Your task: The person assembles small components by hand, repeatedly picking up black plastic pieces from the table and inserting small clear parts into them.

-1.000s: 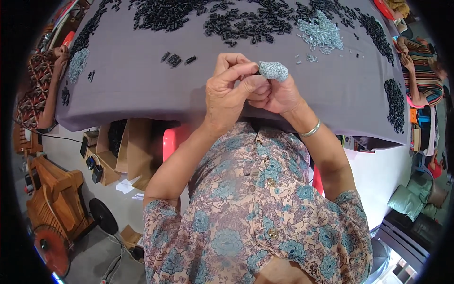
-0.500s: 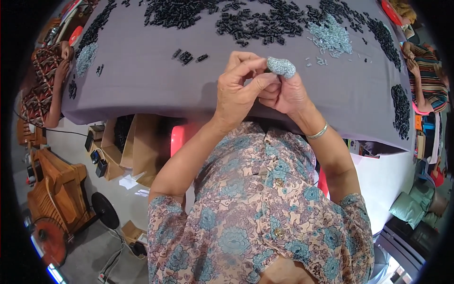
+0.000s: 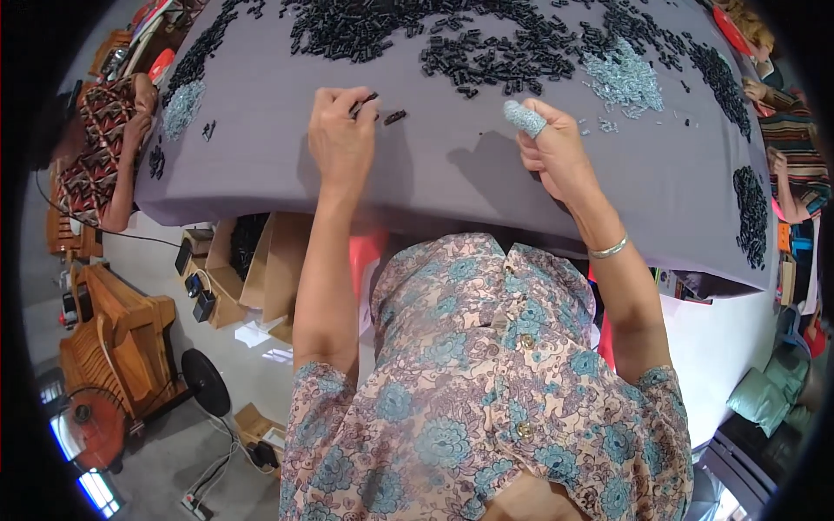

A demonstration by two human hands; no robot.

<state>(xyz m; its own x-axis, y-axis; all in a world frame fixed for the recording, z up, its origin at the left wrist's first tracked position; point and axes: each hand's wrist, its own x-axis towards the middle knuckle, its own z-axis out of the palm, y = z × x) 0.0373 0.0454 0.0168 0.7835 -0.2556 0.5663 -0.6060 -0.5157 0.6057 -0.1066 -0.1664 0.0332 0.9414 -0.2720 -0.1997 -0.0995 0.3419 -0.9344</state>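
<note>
My left hand [image 3: 340, 143] is over the purple-grey cloth, left of the middle. Its thumb and fingers pinch a small black plastic piece [image 3: 366, 103]. Just right of these fingertips another small black piece [image 3: 395, 117] lies on the cloth. My right hand [image 3: 554, 148] is raised near the table edge with its fingers curled in. A grey knitted cover [image 3: 526, 119] wraps its thumb, which points up and left. Whatever those curled fingers may hold is hidden.
Black pieces [image 3: 495, 61] lie in a wide heap across the far table, beside a pile of small clear pieces [image 3: 624, 78]. More black pieces [image 3: 750, 217] line the right edge. People sit at both sides. Cardboard boxes [image 3: 282, 260] stand below, left of me.
My hands were together at the middle, working at the covered thumb. They have parted: the left went left to the small black pieces, the right a little to the right.
</note>
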